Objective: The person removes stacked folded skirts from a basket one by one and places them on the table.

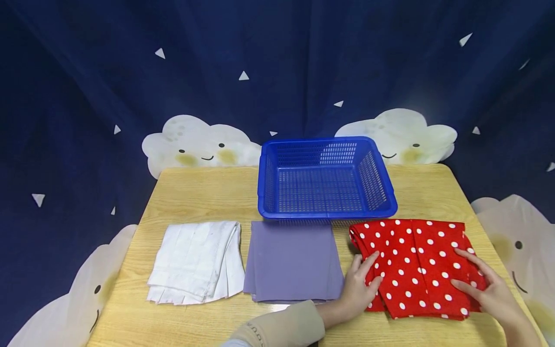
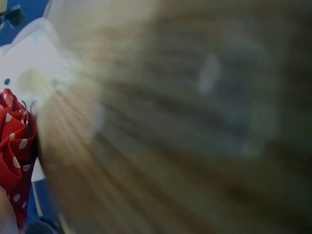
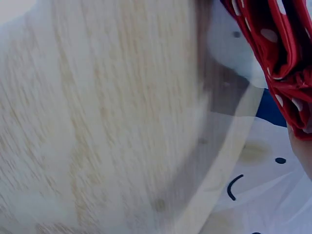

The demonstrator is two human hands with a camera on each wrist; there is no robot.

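Note:
A folded red cloth with white dots (image 1: 418,270) lies at the right of the table. My left hand (image 1: 355,291) touches its left side, fingertips and thumb spread on the fabric. At its right side my right hand (image 1: 490,286) rests with extended fingers on the cloth; some fingers are hidden. The left wrist view catches bunched folds of the red cloth (image 2: 14,151) at its left edge. Stacked folds of the same cloth (image 3: 287,53) fill the upper right corner of the right wrist view. Left of it lie a folded purple cloth (image 1: 295,262) and a folded white cloth (image 1: 192,260).
A blue plastic basket (image 1: 327,215) with perforated walls stands behind the cloths at the back of the wooden table (image 1: 204,195), with nothing inside. A dark blue curtain (image 1: 277,38) printed with clouds and triangles hangs behind and around the table.

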